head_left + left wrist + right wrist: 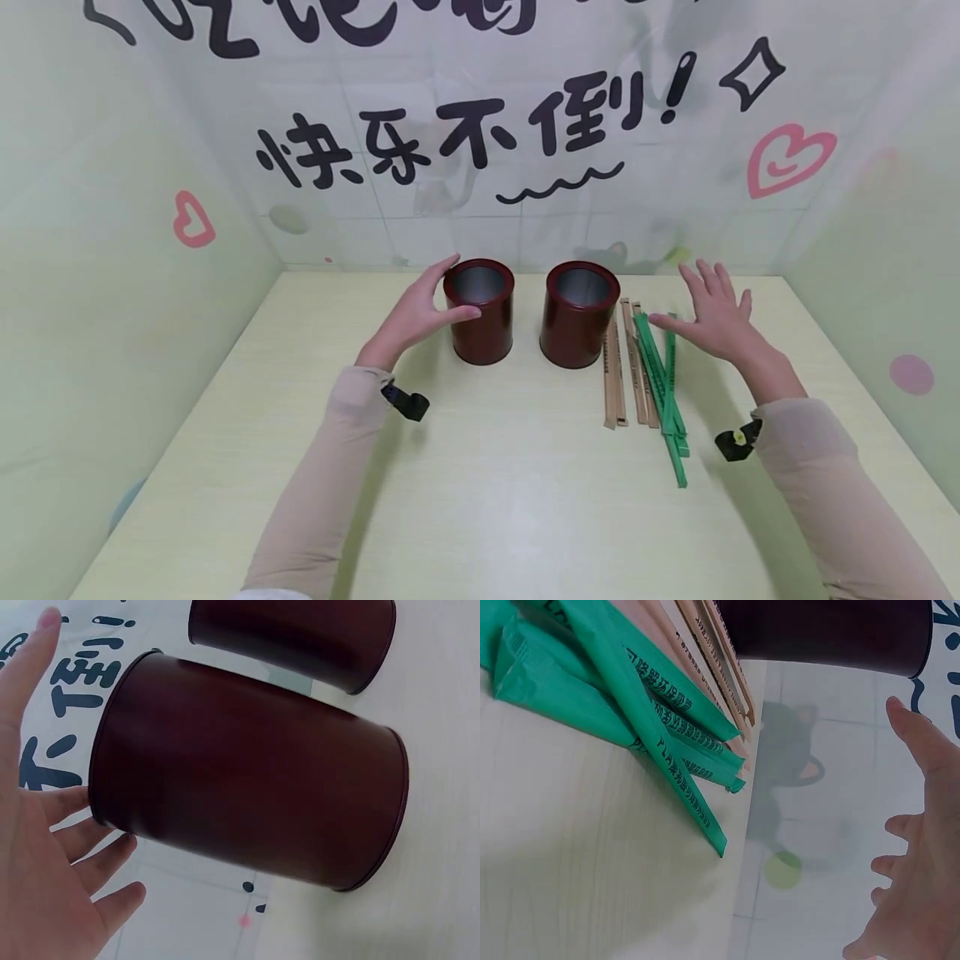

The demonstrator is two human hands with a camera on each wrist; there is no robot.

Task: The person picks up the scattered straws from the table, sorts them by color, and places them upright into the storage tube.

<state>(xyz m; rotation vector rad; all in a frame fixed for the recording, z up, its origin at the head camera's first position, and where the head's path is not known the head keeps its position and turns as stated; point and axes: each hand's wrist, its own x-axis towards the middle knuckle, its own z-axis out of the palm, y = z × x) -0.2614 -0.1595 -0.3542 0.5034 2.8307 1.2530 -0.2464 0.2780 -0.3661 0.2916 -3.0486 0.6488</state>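
Two dark red cylindrical cans, open at the top, stand upright side by side: a left can (482, 329) and a right can (577, 329). My left hand (420, 312) is at the left can's upper left side, thumb and fingers spread around the rim. In the left wrist view, the fingers (94, 859) reach behind the can's edge while the thumb stands apart; contact is unclear. My right hand (720, 321) hovers with spread fingers and holds nothing. It is just right of several green paper-wrapped straws (670, 383), which lie crossed beside several brown paper-wrapped straws (615, 379).
The pale wooden table (480, 500) runs to a white printed backdrop (420, 233) close behind the cans. Pale green side walls (112, 333) flank the table. Small black wrist cameras (405, 402) sit on both forearms.
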